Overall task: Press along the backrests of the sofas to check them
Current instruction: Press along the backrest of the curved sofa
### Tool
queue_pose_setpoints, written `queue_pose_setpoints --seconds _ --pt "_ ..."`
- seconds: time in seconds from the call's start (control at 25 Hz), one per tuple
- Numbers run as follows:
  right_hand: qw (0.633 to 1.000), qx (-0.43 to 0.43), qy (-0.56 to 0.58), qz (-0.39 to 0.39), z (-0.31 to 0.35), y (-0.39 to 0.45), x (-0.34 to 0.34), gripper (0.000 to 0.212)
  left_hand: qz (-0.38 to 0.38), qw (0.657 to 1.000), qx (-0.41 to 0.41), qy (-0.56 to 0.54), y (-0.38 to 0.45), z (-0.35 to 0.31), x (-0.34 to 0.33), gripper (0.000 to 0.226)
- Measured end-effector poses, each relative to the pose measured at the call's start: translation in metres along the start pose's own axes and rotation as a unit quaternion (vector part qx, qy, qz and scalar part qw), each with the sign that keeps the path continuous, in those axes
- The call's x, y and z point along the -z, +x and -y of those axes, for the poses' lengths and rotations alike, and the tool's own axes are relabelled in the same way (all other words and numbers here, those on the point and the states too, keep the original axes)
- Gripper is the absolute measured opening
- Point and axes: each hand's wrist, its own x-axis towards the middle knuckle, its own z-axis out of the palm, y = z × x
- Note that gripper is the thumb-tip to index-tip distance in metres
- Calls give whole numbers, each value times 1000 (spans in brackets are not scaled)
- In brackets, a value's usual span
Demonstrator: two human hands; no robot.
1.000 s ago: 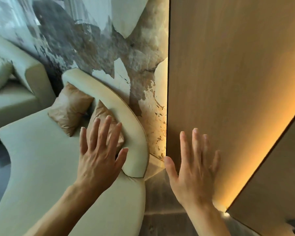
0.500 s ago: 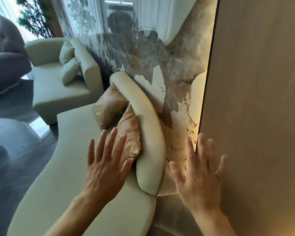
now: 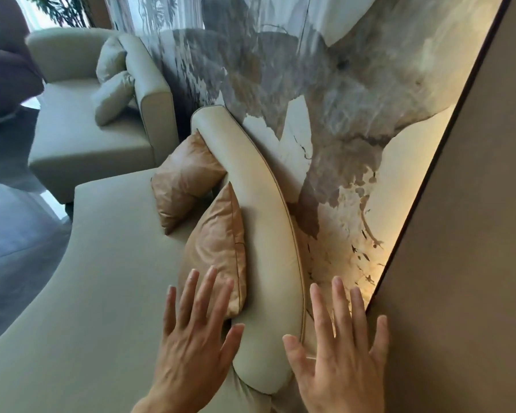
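Note:
A curved cream backrest (image 3: 265,222) runs along the marbled wall on the near pale-green sofa (image 3: 102,263). Two tan cushions lean against the backrest, one near (image 3: 218,248) and one farther back (image 3: 185,180). My left hand (image 3: 197,338) hovers flat with fingers spread, just left of the backrest's near end and over the near cushion's lower corner. My right hand (image 3: 340,347) is spread flat on the other side of that end, in front of the wall. Neither hand holds anything. A second pale sofa (image 3: 81,114) stands farther back, its backrest (image 3: 149,84) against the wall.
A brown wall panel (image 3: 465,234) with a lit edge rises at the right. Two pale cushions (image 3: 113,84) lie on the far sofa. A dark purple armchair (image 3: 3,70) sits at the far left on a grey floor (image 3: 12,239).
The view has swung left and up, bringing the far sofa and armchair into sight. Both hands stay spread at the backrest's near end, now one on each side of it.

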Motion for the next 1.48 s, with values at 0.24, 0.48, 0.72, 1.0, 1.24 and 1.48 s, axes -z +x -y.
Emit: queue_pose_setpoints --seconds 0.24,0.48,0.72,1.0,1.24,1.48 --pt "1000 3 9 24 -31 17 -127 74 31 999 12 16 25 -1 -121 60" --pt "1000 17 19 18 -58 22 -216 81 39 999 26 13 32 -14 -200 65" --pt "996 32 78 -6 -52 21 -261 87 10 998 25 -48 36 -11 -252 61" --pt "981 43 187 -35 -54 25 -270 64 2 995 25 -97 37 -8 -274 57" --pt "980 38 197 -15 -58 27 -266 53 0 995 20 -94 42 -12 -275 58" --pt "977 49 208 -3 -66 28 -267 53 -13 995 20 -93 44 -17 -279 57"
